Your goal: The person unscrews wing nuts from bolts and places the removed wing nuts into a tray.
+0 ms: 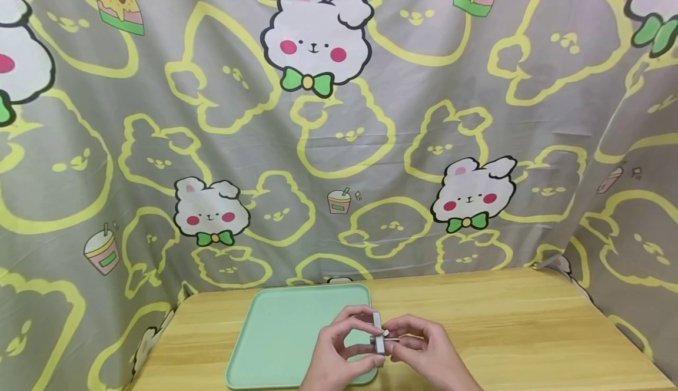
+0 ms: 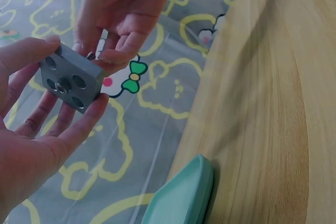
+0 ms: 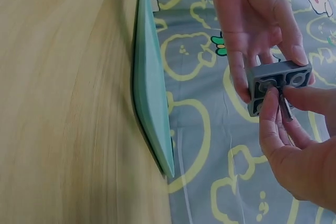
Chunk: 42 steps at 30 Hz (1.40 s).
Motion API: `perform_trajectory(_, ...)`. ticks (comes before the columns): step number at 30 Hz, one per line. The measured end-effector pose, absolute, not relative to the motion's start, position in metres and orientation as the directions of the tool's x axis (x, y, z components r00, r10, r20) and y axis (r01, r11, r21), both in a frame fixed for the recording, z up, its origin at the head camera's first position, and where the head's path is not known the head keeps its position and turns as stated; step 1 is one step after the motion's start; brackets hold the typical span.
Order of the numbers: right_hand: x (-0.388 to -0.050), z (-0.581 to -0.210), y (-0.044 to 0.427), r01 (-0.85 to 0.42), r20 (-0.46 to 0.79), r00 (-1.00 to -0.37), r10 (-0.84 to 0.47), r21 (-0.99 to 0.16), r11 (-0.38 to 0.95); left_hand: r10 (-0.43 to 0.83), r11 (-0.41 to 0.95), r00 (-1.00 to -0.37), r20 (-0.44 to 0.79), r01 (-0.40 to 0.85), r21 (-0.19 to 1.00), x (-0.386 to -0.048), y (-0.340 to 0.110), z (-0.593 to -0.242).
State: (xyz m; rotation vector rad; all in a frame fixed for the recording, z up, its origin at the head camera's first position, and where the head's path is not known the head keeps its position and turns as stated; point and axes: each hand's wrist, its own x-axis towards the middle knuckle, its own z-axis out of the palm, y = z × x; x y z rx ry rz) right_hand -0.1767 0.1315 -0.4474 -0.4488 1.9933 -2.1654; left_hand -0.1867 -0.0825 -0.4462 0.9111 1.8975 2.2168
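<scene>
A grey square block (image 2: 79, 72) with round holes is held up above the table. My left hand (image 1: 339, 344) grips it by its edges between thumb and fingers. A metal bolt (image 3: 286, 109) passes through the block's middle, and its threaded shaft sticks out on the right side. The bolt's other end shows at the block's centre in the left wrist view. My right hand (image 1: 426, 347) pinches the bolt close to the block with thumb and fingertips. Those fingertips partly hide the spot, so any small part there cannot be made out.
A mint-green tray (image 1: 286, 338) lies on the wooden table (image 1: 508, 326), left of and beneath my hands. A grey curtain (image 1: 402, 126) with cartoon rabbits hangs behind the table and at both sides.
</scene>
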Motion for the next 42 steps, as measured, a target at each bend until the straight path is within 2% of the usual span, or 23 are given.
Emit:
perform_trajectory(7,-0.172,-0.445,0.129,-0.193,0.189,-0.930,-0.317,-0.981,-0.019,0.432,-0.203,-0.852,0.296,0.228,0.952,-0.188,-0.084,-0.443)
perform_trajectory(10,-0.171,-0.445,0.127,-0.309,0.286,-0.910,-0.300,-0.950,0.032,0.438,-0.204,-0.850,0.291,0.222,0.954,-0.188,-0.085,-0.443)
perform_trajectory(12,-0.170,-0.447,0.124,-0.427,0.391,-0.875,-0.285,-0.901,0.073,0.441,-0.211,-0.845,0.301,0.229,0.950,-0.188,-0.086,-0.443)
perform_trajectory(14,-0.170,-0.450,0.122,-0.560,0.515,-0.813,-0.272,-0.821,0.117,0.443,-0.226,-0.840,0.314,0.234,0.946,-0.188,-0.087,-0.443)
perform_trajectory(18,-0.173,-0.455,0.118,-0.788,0.740,-0.616,-0.271,-0.585,0.191,0.444,-0.253,-0.833,0.330,0.237,0.938,-0.189,-0.090,-0.442)
perform_trajectory(21,-0.177,-0.458,0.117,-0.893,0.849,-0.444,-0.286,-0.393,0.221,0.447,-0.263,-0.834,0.324,0.224,0.939,-0.190,-0.093,-0.442)
perform_trajectory(25,-0.181,-0.457,0.115,-0.954,0.926,-0.231,-0.298,-0.155,0.257,0.451,-0.267,-0.835,0.314,0.209,0.941,-0.191,-0.095,-0.441)
perform_trajectory(27,-0.182,-0.455,0.113,-0.957,0.940,-0.168,-0.298,-0.082,0.278,0.451,-0.268,-0.836,0.312,0.206,0.941,-0.191,-0.095,-0.440)
perform_trajectory(30,-0.180,-0.452,0.112,-0.958,0.945,-0.141,-0.296,-0.055,0.282,0.450,-0.271,-0.835,0.316,0.209,0.940,-0.190,-0.095,-0.439)
perform_trajectory(33,-0.179,-0.451,0.112,-0.960,0.939,-0.185,-0.289,-0.111,0.256,0.446,-0.271,-0.836,0.319,0.213,0.939,-0.190,-0.095,-0.438)
perform_trajectory(35,-0.178,-0.452,0.115,-0.949,0.919,-0.275,-0.284,-0.211,0.235,0.441,-0.266,-0.838,0.321,0.220,0.939,-0.190,-0.095,-0.437)
perform_trajectory(36,-0.177,-0.452,0.117,-0.929,0.895,-0.349,-0.278,-0.291,0.228,0.438,-0.264,-0.837,0.327,0.228,0.937,-0.190,-0.095,-0.437)
perform_trajectory(38,-0.173,-0.450,0.120,-0.835,0.795,-0.550,-0.255,-0.516,0.190,0.434,-0.260,-0.834,0.342,0.248,0.933,-0.190,-0.095,-0.437)
perform_trajectory(40,-0.169,-0.446,0.122,-0.649,0.617,-0.757,-0.214,-0.747,0.144,0.431,-0.260,-0.828,0.360,0.268,0.928,-0.191,-0.096,-0.437)
perform_trajectory(42,-0.167,-0.441,0.123,-0.435,0.418,-0.890,-0.181,-0.898,0.064,0.427,-0.255,-0.828,0.364,0.276,0.927,-0.190,-0.096,-0.436)
